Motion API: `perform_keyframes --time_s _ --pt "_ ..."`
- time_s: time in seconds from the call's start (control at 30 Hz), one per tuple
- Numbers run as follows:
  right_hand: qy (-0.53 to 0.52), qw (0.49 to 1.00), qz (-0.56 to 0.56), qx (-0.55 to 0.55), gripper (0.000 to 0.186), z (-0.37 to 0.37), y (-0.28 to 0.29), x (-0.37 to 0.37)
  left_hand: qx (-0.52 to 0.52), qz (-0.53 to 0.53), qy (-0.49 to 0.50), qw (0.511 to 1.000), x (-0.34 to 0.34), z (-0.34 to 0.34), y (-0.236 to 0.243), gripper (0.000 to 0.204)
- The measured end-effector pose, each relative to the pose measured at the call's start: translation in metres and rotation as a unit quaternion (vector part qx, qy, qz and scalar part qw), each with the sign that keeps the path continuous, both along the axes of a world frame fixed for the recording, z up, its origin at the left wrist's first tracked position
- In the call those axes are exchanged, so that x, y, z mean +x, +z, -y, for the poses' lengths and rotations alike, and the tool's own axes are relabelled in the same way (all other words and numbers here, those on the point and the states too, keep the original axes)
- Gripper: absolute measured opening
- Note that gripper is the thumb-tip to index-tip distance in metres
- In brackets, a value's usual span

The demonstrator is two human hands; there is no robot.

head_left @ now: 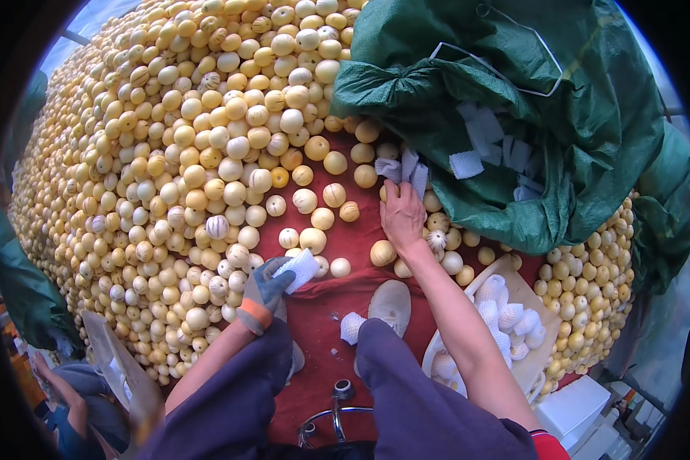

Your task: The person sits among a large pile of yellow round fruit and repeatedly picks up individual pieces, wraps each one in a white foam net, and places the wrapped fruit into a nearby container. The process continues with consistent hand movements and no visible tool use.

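Note:
My left hand [267,290], in a grey glove with an orange cuff, holds a flattened white foam net sleeve [300,268] above the red cloth, beside the fruit heap. Bare and stretched further forward, my right hand [402,216] has its fingertips closed on a few white foam net sleeves [408,170] at the edge of a green woven bag [514,203]. Its fingertips are partly hidden. Around both hands lie round yellow fruits [304,201], some with purple stripes, which look like pepino melons. More loose sleeves [483,130] lie in the bag's folds.
A great heap of fruit [184,169] rises on the left and ahead. Right of my knee stands a pale tub [544,307] with fruits in foam nets. One netted piece [352,327] lies by my shoe. Another person's arm [63,391] shows at lower left. A metal stool ring [337,418] sits below.

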State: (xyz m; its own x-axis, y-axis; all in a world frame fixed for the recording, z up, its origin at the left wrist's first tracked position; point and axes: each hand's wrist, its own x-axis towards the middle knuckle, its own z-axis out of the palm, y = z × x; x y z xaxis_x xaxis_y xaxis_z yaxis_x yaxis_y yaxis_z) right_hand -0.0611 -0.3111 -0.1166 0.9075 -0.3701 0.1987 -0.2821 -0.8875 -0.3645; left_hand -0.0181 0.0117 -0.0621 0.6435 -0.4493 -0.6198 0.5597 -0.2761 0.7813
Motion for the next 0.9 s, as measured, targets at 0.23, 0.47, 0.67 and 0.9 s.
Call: perform_keyframes --time_s 0.23,0.47,0.67,0.9 --pt "0.083 0.897 -0.006 0.434 0.047 -0.103 0.098 -0.021 -0.017 0.016 0.032 0.999 0.003 -0.007 -0.002 0.042" --pt "0.120 0.868 0.043 0.480 0.062 -0.137 0.082 -0.046 -0.181 -0.191 0.018 0.965 0.005 0.008 0.021 0.073" --pt "0.036 0.860 -0.023 0.508 0.072 -0.132 0.089 -0.052 -0.091 -0.033 -0.074 0.993 0.005 0.006 0.020 0.078" --pt "-0.056 0.761 -0.091 0.640 0.058 -0.136 0.092 -0.047 -0.089 0.019 -0.060 0.994 0.005 0.008 0.024 0.074"
